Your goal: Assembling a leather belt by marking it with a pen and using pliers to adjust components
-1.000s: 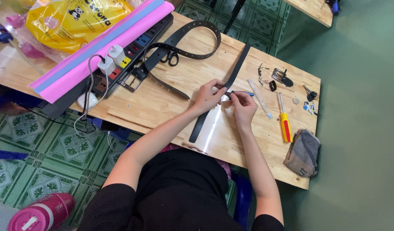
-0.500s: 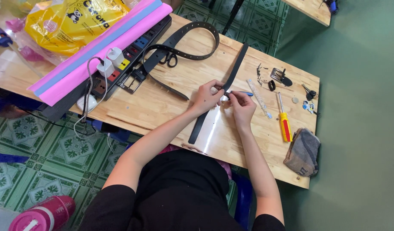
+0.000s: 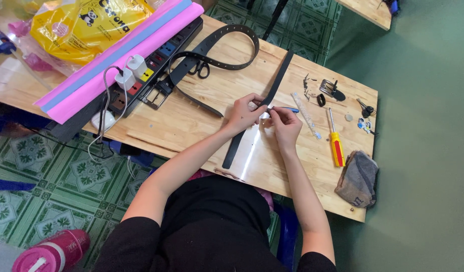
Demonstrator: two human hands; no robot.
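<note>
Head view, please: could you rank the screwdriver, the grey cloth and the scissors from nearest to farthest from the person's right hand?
1. The screwdriver, red and yellow handle, lies just to the right of the right hand.
2. The grey cloth sits at the table's near right corner, beyond the screwdriver.
3. The scissors lie far off to the left, inside the looped black belt.

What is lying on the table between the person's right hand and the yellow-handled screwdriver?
In the head view, a clear plastic ruler lies slantwise on the wooden table between the right hand and the screwdriver.
</note>
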